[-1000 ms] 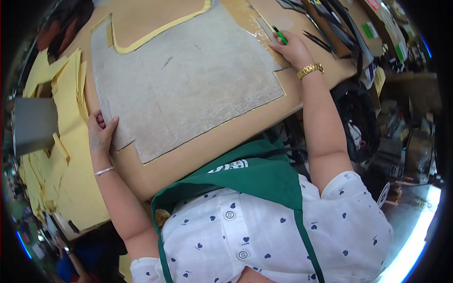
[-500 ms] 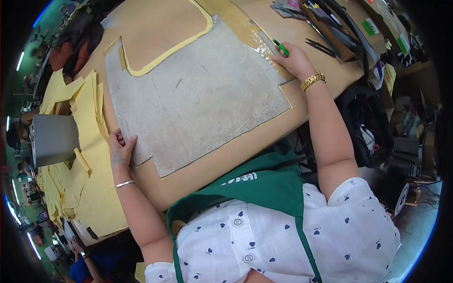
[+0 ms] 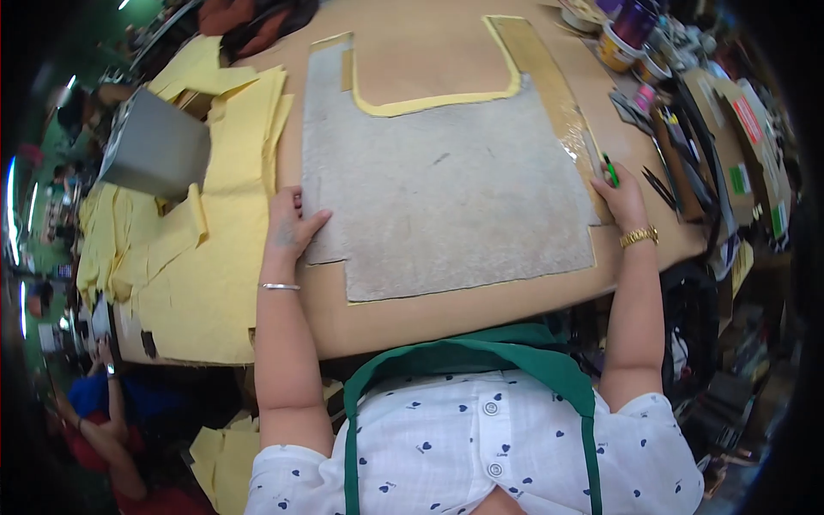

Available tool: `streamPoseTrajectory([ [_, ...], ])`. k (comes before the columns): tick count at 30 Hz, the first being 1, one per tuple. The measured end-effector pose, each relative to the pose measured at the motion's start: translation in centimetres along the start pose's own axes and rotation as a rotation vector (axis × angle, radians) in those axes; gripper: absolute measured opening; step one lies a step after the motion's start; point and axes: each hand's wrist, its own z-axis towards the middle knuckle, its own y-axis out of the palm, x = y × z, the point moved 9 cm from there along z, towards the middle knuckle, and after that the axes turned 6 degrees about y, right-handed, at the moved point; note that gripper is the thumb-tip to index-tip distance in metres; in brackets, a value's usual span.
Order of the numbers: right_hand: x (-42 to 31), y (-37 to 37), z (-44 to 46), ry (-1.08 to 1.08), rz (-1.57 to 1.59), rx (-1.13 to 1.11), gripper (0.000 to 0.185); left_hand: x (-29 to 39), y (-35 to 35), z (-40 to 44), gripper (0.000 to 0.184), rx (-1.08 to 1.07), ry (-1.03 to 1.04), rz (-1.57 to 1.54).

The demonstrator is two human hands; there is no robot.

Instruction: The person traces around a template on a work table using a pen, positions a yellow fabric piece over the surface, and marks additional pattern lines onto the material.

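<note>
A large grey pattern board [image 3: 446, 189] with a U-shaped cutout lies flat on the tan table, a thin yellow margin showing along its edges. Brown tape covers its right arm. My left hand [image 3: 293, 225] grips the board's left edge, thumb on top and fingers curled at the side. At the right edge, my right hand [image 3: 622, 193] holds a green pen [image 3: 610, 171] pointing up and away, with fingertips touching the board's border. The pen's lower end is hidden in the hand.
Yellow sheets [image 3: 232, 163] and a grey box [image 3: 159, 142] occupy the left. Tools, including black scissors [image 3: 659, 187], a yellow-white cup [image 3: 618, 47] and cardboard boxes [image 3: 747, 129] stand at the right. Another person's arm [image 3: 112, 438] shows at lower left.
The view has turned and shifted, so the board appears straighter and farther right. Both hands keep their places at the board's edges, and the pen remains in my right hand.
</note>
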Motion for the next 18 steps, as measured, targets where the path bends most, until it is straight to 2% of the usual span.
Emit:
streamPoseTrajectory([
  [4,0.1,0.2,0.2,0.004,0.016,-0.02,0.032,1.4,-0.3,-0.4,0.056,0.008,-0.054,-0.057],
  [11,-0.2,0.4,0.0,0.03,0.02,-0.055,0.033,0.8,-0.4,-0.3,0.058,0.028,-0.001,0.07],
  [18,0.0,0.3,0.1,0.025,0.019,-0.039,0.033,0.4,-0.2,-0.2,0.06,0.012,-0.028,0.007],
])
